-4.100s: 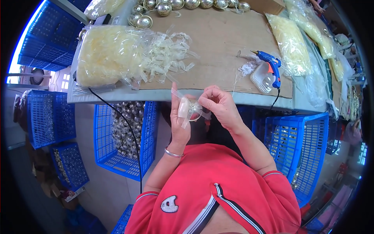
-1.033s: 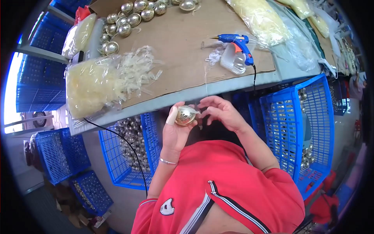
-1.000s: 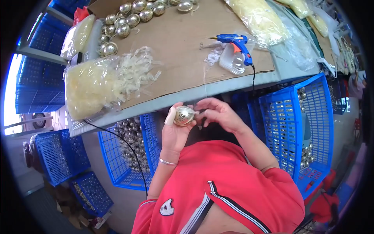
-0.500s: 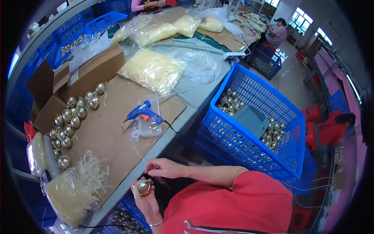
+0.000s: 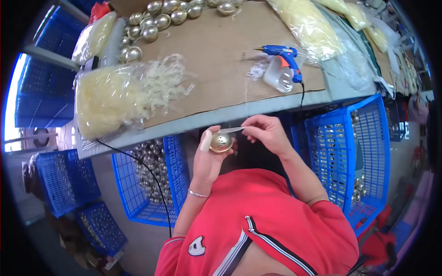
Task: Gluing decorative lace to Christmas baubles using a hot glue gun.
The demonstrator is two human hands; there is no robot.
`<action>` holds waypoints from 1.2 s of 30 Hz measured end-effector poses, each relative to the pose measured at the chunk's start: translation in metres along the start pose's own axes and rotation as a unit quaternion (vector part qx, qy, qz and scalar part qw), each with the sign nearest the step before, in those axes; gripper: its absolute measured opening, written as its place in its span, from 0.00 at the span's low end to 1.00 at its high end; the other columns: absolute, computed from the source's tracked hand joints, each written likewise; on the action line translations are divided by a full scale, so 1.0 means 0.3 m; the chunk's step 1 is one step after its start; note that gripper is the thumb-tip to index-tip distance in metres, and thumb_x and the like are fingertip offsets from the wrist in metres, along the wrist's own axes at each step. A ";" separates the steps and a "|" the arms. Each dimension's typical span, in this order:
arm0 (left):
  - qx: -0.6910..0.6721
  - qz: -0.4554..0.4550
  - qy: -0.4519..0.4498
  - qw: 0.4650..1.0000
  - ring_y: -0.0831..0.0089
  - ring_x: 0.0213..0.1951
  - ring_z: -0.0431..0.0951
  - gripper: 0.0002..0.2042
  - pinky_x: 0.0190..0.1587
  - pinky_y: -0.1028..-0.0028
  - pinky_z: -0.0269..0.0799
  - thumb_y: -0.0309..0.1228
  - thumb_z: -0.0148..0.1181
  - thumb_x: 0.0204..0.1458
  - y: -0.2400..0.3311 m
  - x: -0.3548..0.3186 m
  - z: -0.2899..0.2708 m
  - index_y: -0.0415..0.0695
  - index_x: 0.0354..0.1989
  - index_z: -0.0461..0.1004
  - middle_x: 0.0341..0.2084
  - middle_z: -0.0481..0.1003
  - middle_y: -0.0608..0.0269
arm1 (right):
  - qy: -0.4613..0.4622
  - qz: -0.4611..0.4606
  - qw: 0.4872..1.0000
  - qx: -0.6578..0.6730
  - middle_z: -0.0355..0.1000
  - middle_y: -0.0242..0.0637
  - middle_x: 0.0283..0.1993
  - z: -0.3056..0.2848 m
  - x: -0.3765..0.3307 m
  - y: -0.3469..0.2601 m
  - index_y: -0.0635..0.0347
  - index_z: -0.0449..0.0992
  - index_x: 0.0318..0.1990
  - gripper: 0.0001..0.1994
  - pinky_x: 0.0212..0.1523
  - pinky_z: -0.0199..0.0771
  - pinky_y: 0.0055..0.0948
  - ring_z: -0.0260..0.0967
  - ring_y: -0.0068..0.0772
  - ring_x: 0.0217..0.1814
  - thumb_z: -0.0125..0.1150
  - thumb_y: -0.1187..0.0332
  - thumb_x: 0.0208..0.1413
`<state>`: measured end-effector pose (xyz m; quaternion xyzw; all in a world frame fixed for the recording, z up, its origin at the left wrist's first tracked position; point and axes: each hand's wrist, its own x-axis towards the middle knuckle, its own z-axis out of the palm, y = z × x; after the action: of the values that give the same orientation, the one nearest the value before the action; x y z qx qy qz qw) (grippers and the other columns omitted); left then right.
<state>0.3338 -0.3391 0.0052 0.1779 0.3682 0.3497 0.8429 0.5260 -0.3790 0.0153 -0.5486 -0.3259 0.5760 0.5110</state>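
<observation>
My left hand is closed round a shiny gold bauble with dark marks on its side, held just off the table's near edge. From the bauble's top a thin translucent ribbon runs taut to the right. My right hand pinches the far end of that ribbon between thumb and fingertips. Beyond my hands, a blue glue gun with an orange trigger lies across a clear plastic box. A loose heap of pale ribbons spills from a clear bag at the left.
Several finished-looking gold baubles sit on the cardboard sheet at the far left. Blue crates of baubles stand below the table, with another blue crate at my right. A black cable hangs over the edge.
The view has turned, so the table now lies straight ahead. My right hand has come away from the lap side and now draws the ribbon out from the bauble, which my left hand still holds.
</observation>
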 end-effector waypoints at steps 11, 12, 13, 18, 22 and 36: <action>-0.017 -0.040 -0.030 0.999 0.59 0.46 0.74 0.19 0.47 0.64 0.72 0.32 0.52 0.56 -0.040 -0.011 -0.069 0.45 0.55 0.59 0.45 0.69 0.54 | -0.033 -0.230 0.947 -0.220 0.70 0.32 0.32 0.069 0.062 -0.103 0.65 0.76 0.32 0.03 0.33 0.66 0.17 0.66 0.18 0.33 0.57 0.80 0.51; -0.035 -0.062 -0.035 0.997 0.57 0.47 0.74 0.20 0.48 0.64 0.72 0.30 0.54 0.55 -0.042 -0.012 -0.071 0.46 0.55 0.58 0.45 0.70 0.54 | -0.033 -0.229 0.947 -0.220 0.70 0.32 0.32 0.075 0.065 -0.107 0.65 0.76 0.32 0.03 0.33 0.66 0.17 0.66 0.18 0.33 0.57 0.80 0.51; -0.036 -0.062 -0.034 0.997 0.57 0.47 0.74 0.20 0.48 0.64 0.72 0.30 0.54 0.55 -0.044 -0.013 -0.076 0.46 0.55 0.58 0.45 0.70 0.54 | -0.042 -0.206 0.956 -0.204 0.70 0.32 0.32 0.078 0.067 -0.113 0.65 0.76 0.32 0.03 0.34 0.66 0.17 0.67 0.18 0.34 0.57 0.81 0.51; -0.015 -0.097 -0.064 0.993 0.60 0.45 0.74 0.22 0.47 0.67 0.72 0.27 0.60 0.50 -0.057 -0.011 -0.075 0.48 0.51 0.57 0.44 0.68 0.56 | -0.066 -0.139 0.981 -0.116 0.70 0.31 0.33 0.073 0.083 -0.114 0.65 0.75 0.32 0.03 0.34 0.66 0.16 0.67 0.17 0.34 0.57 0.81 0.51; -0.001 -0.073 -0.069 0.995 0.55 0.47 0.74 0.22 0.47 0.67 0.74 0.24 0.58 0.50 -0.063 -0.007 -0.088 0.48 0.52 0.58 0.48 0.68 0.47 | -0.095 -0.102 0.987 -0.074 0.71 0.30 0.33 0.062 0.090 -0.108 0.65 0.75 0.32 0.02 0.34 0.67 0.16 0.67 0.16 0.34 0.58 0.81 0.51; 0.068 -0.010 -0.053 0.996 0.60 0.48 0.73 0.12 0.47 0.60 0.73 0.28 0.46 0.59 -0.068 -0.019 -0.060 0.49 0.50 0.58 0.45 0.68 0.57 | -0.038 -0.123 0.979 -0.158 0.72 0.29 0.31 0.070 0.076 -0.100 0.64 0.75 0.35 0.04 0.37 0.69 0.16 0.68 0.15 0.34 0.59 0.79 0.51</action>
<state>0.3270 -0.3566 -0.0154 0.2495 0.3477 0.3055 0.8506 0.5156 -0.3456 0.0405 -0.5562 -0.4970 0.4703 0.4717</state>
